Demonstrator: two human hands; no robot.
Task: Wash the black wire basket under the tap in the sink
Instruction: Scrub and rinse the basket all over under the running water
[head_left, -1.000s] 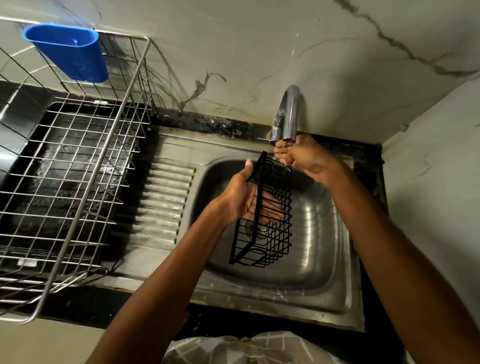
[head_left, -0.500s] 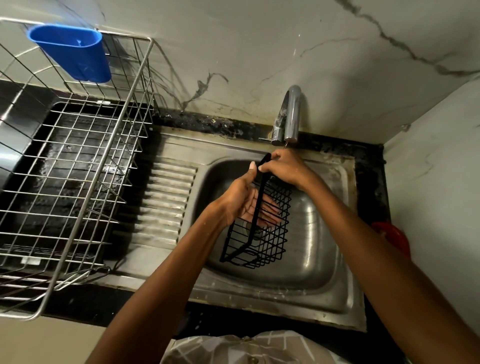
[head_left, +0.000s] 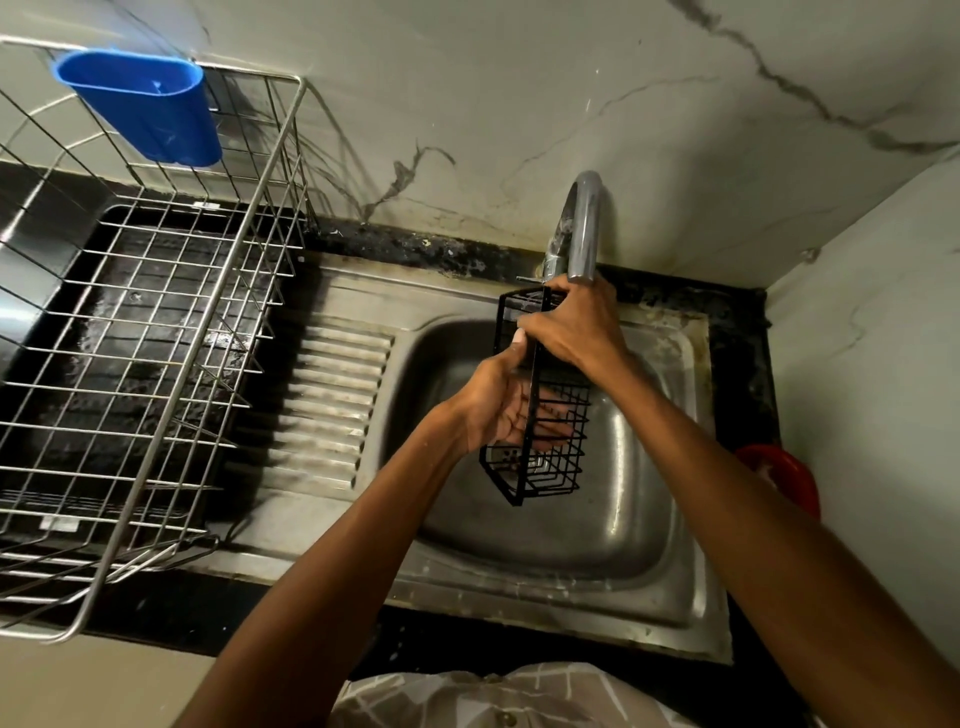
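The black wire basket (head_left: 550, 457) hangs on end over the steel sink (head_left: 613, 519), its upper end just below the spout of the curved chrome tap (head_left: 584, 223). My right hand (head_left: 576, 327) grips the basket's upper frame from the right. My left hand (head_left: 498, 405) lies with its palm and fingers inside the basket's open side and its thumb on the frame. I cannot tell whether water is running.
A large steel wire dish rack (head_left: 156, 332) with a blue plastic cup (head_left: 145, 104) hooked on its rim fills the left over a black tray. The ribbed drainboard (head_left: 332, 405) lies between rack and sink. A red object (head_left: 784, 478) sits at the right wall.
The basket has been lifted and turned more upright, its top now close under the tap. My right hand slid onto the upper frame; my left hand stayed inside the basket.
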